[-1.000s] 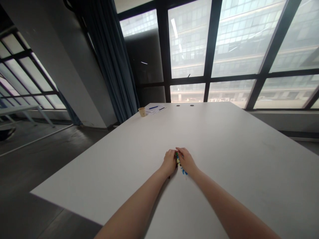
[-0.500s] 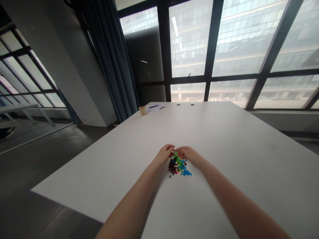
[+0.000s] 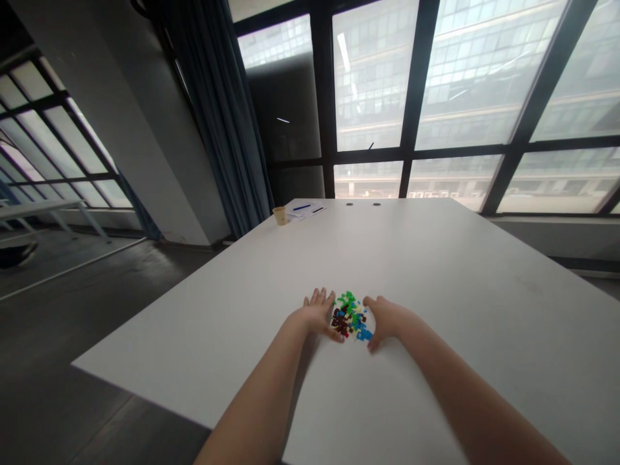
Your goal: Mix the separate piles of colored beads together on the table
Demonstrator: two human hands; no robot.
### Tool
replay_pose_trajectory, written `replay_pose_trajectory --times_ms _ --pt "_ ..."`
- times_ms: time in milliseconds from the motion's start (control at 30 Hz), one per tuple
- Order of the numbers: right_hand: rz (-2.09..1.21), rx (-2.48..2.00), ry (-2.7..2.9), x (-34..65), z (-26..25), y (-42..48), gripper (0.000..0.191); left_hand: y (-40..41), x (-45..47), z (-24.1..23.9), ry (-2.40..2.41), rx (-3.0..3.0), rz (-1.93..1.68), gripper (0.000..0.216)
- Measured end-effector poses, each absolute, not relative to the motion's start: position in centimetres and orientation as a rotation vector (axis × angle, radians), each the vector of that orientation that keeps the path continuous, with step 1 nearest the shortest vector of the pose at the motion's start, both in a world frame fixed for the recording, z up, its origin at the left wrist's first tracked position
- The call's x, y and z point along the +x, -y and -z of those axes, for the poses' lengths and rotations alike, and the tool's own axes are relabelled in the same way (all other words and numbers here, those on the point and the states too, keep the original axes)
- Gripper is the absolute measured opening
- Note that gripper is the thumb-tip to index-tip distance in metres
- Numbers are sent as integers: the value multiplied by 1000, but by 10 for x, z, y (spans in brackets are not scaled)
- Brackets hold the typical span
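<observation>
A heap of small building bricks [image 3: 349,316] lies on the white table [image 3: 416,258], with green pieces at the far side, dark brown at the left, blue at the right and some pale yellow and red between. Against the heap's left edge rests my left hand [image 3: 317,315], its fingers spread and its thumb by the near side. My right hand [image 3: 386,319] curves round the right edge, thumb and fingers apart. Neither hand holds a brick that I can see; the undersides of both are hidden.
Toward the far left of the table stands a paper cup [image 3: 279,216]. Beside it lie papers [image 3: 306,212] with a blue pen [image 3: 301,207] on them. Two dark round discs [image 3: 376,204] sit near the far edge. A blue curtain [image 3: 227,129] hangs at the left.
My hands have parted from the far side of the heap and come nearer, one to each side. Their fingers have spread, and the heap looks more compact.
</observation>
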State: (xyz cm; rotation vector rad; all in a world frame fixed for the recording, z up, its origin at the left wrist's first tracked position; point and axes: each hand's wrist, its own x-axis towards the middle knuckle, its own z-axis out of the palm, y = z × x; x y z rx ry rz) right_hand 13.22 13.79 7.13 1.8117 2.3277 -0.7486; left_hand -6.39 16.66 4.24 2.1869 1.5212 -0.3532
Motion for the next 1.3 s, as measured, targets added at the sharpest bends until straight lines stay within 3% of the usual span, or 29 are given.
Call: replay_pose_trajectory --times_ms 100,367,467,600,700,1067,1300 --pt "723 1849 -2286 121 -66 -131 108 -171 -64 -34 -1510 2222 293 126" --pt "609 1805 -2600 117 -43 -149 46 -169 -51 -23 -1429 2331 73 92" --pt "607 1822 -2723 118 -39 -156 27 -170 -51 -24 -1462 2375 -139 70" --pt "637 1866 -2814 116 -38 -160 15 -171 -49 -28 -1429 2389 -336 29" --pt "723 1928 -2842 117 -41 -162 21 -172 -47 -30 -1353 2390 -392 12" --pt "534 1989 -2560 150 -47 -174 41 -174 -49 -35 -1280 2188 -632 17" --pt "655 1960 -2194 175 -61 -166 26 -173 -52 -36 -1346 2163 -505 25"
